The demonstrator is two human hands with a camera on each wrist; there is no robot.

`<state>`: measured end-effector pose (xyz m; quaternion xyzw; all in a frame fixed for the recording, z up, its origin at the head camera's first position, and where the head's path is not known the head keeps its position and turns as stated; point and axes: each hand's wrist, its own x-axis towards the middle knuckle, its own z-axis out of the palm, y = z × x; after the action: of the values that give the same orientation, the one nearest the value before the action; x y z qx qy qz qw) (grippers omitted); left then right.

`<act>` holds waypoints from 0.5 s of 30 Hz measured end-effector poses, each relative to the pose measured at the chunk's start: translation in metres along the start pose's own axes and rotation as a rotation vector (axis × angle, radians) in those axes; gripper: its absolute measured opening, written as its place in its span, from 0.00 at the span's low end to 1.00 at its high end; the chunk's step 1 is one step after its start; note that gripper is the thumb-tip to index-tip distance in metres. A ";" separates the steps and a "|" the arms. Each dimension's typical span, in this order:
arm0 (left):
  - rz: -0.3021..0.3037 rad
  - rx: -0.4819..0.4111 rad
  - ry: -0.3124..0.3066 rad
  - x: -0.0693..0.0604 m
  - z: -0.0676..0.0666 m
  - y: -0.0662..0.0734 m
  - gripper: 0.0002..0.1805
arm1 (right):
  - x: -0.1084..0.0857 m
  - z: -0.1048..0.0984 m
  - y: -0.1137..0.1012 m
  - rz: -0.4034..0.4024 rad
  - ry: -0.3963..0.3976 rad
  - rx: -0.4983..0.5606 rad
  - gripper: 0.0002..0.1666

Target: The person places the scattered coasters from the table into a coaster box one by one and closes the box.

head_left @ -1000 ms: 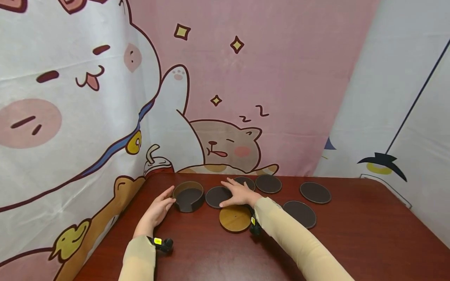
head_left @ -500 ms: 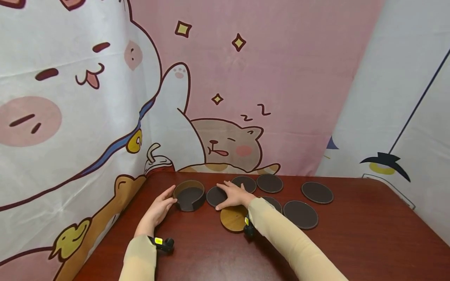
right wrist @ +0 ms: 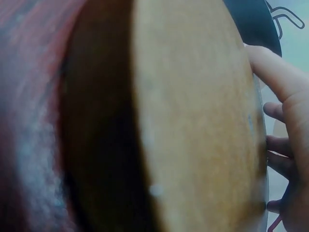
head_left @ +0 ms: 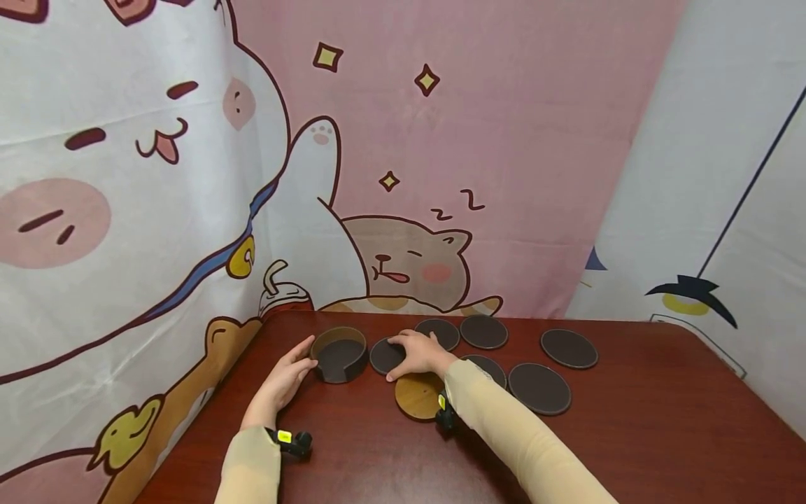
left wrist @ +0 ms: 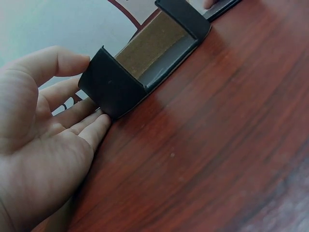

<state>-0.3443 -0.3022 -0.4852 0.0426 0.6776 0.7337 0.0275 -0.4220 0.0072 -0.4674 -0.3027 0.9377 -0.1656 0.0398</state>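
Head cam: I see L hand [head_left: 283,381] w/ loose fingers touching the round holder [head_left: 338,335], prob to keep it still. R hand [head_left: 420,353] bends over the dark coaster [head_left: 385,355] beside it; can't tell if it's gripping.

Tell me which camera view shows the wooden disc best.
The head view: most of the wooden disc shows, partly behind the right hand. The right wrist view blurs and crops it; the left wrist view misses it.
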 end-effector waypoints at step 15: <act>-0.013 0.009 0.009 -0.001 0.001 0.000 0.39 | -0.001 -0.023 0.007 -0.003 0.089 0.062 0.52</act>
<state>-0.3430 -0.3010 -0.4848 0.0348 0.6813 0.7306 0.0292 -0.4296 0.0194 -0.4479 -0.2948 0.9326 -0.2080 0.0072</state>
